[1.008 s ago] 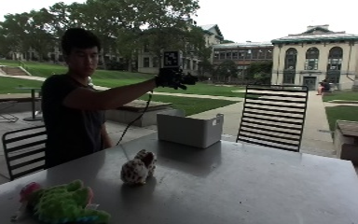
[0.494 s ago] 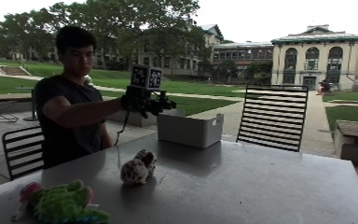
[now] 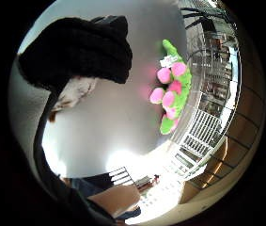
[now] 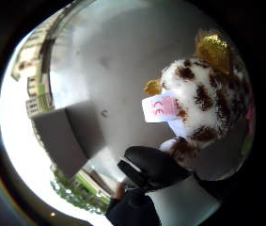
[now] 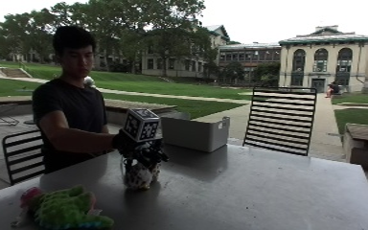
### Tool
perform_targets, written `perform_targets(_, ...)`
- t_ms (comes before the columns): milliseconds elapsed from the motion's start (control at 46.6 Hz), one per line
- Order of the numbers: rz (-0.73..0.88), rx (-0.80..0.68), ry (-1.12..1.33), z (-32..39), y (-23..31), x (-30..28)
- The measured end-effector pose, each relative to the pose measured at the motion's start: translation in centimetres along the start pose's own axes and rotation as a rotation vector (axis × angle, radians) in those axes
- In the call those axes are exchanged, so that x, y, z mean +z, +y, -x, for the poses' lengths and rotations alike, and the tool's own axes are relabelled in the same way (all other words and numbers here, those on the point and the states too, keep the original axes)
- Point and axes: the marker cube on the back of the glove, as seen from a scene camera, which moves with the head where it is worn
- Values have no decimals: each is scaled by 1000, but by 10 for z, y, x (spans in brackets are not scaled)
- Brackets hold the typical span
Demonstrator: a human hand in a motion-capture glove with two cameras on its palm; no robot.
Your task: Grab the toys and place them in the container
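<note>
- Lower left of the outside view: green and pink plush toy (image 5: 63, 209) lying on the grey bench (image 5: 254, 196).
- Centre left: gloved right hand (image 5: 141, 149) directly above the spotted plush toy (image 5: 138, 175), fingers curled down at its top; whether they pinch it, cannot tell.
- Behind, upper centre: grey container (image 5: 195, 132) on the bench's far edge.
- Right: black slatted chair (image 5: 281, 120).

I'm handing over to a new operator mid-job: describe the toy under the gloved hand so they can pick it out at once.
Start at the grey table and find the grey container at its far edge. In front of it stands a small spotted plush toy, directly under the gloved right hand. Unlike the green and pink plush toy lying at the near corner, it is white with brown spots and upright.
</note>
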Motion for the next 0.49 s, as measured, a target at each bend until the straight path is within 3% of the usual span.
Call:
perform_targets(322,70,21,-23,-8,-6,34)
perform_targets(494,17,66,-53,-14,-2,44)
